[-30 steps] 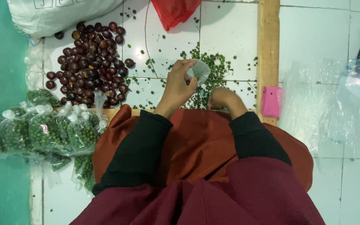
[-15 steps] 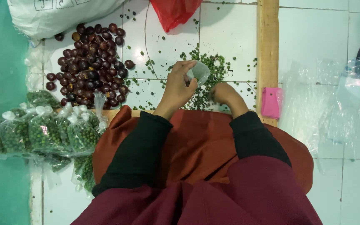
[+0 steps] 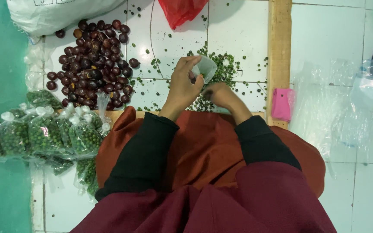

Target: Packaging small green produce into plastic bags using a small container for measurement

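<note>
Small clear plastic bag (image 3: pixel 205 68) sat pinched at its rim in the left hand (image 3: pixel 185 84), held just above the tiled floor (image 3: pixel 238 26) with its mouth turned toward the right hand (image 3: pixel 217 92). Nearest the camera lay the person's dark red garment (image 3: pixel 221 203) and the orange cloth (image 3: pixel 203 146) over the lap, from which two black sleeves (image 3: pixel 145 151) reached forward. To the left of the lap, a row of filled, knotted bags of green peas (image 3: pixel 35 133) lay side by side. Past the sleeves, the left hand was closed with thumb and fingers gripping the bag. The right hand rested low, fingers curled down onto the loose green peas (image 3: pixel 223 69) scattered on the floor, just beside the bag; whether it gripped any could not be told. Right of it, a pink object (image 3: pixel 281 104) lay against a wooden strip (image 3: pixel 279 51). Farther left, a heap of dark brown seeds (image 3: pixel 92 64) spread over the tiles. Farthest off were a white sack (image 3: pixel 61 15) and a red plastic bag (image 3: pixel 180 9). Crumpled clear plastic sheets (image 3: pixel 337 99) lay at right.
</note>
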